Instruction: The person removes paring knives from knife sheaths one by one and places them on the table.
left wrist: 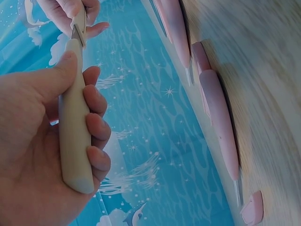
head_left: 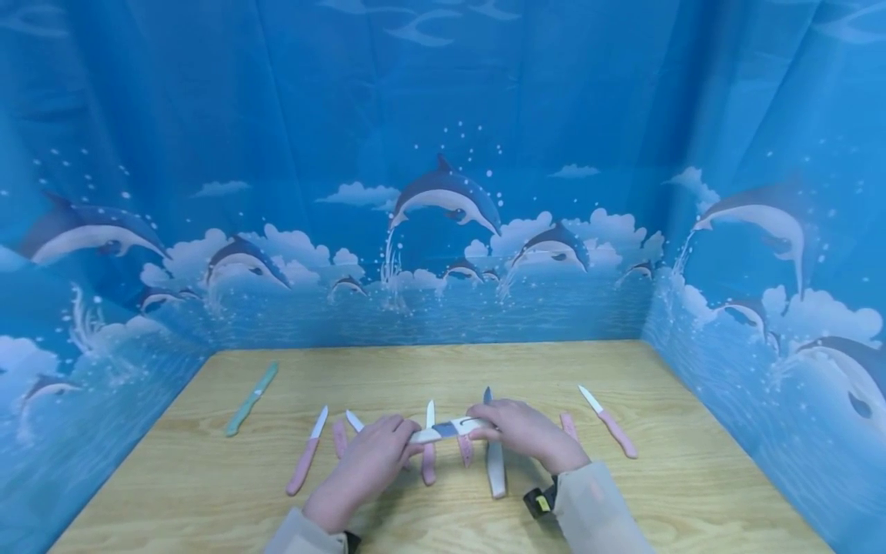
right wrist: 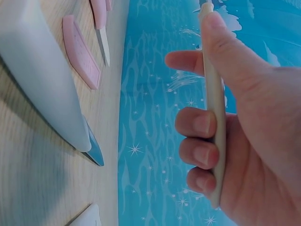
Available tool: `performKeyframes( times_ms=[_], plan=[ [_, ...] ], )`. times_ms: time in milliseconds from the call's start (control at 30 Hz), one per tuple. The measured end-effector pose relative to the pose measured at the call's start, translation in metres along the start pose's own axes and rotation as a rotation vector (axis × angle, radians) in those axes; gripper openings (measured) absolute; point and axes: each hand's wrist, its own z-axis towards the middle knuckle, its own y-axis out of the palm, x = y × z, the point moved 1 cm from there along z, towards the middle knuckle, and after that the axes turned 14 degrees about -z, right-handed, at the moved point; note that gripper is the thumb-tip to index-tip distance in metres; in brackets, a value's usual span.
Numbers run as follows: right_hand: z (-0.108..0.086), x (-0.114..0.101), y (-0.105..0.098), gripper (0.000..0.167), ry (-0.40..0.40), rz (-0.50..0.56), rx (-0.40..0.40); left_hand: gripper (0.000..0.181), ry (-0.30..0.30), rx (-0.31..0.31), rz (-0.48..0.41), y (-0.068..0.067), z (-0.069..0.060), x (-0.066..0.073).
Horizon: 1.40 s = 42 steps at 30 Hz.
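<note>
My left hand (head_left: 374,458) grips the cream handle of a small knife (left wrist: 75,122), fingers curled round it. A cream blade cover (right wrist: 214,101) is held by my right hand (head_left: 526,432), its thumb along the near end. Knife and cover form one line above the table, with a stretch of bare blade (head_left: 445,429) showing between them and its tip end at the cover. Below the hands lie a pink-handled knife (head_left: 429,454), a pink blade cover (head_left: 464,452) and a white-handled knife (head_left: 495,471) with a dark blade.
On the wooden table (head_left: 228,492), a green knife (head_left: 252,400) lies far left. A pink knife (head_left: 304,462) and pink cover (head_left: 339,438) lie left; another pink cover (head_left: 569,425) and pink knife (head_left: 612,431) lie right. Blue dolphin-print curtains (head_left: 443,92) enclose the back and sides.
</note>
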Motion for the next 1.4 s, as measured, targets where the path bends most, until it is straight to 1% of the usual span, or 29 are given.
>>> performKeyframes(
  times_ms=[267, 667, 1400],
  plan=[
    [-0.0009, 0.0002, -0.0013, 0.034, -0.003, 0.011, 0.003, 0.025, -0.012, -0.011, -0.019, -0.0014, -0.0001, 0.0003],
    [-0.0012, 0.0023, 0.0013, 0.031, -0.018, -0.004, 0.028, 0.023, 0.024, 0.023, 0.011, -0.0001, -0.0013, 0.0002],
    [-0.0023, 0.0042, -0.0015, 0.034, 0.012, 0.034, -0.008, 0.024, -0.008, 0.004, -0.030, -0.0004, -0.0004, 0.0002]
  ],
)
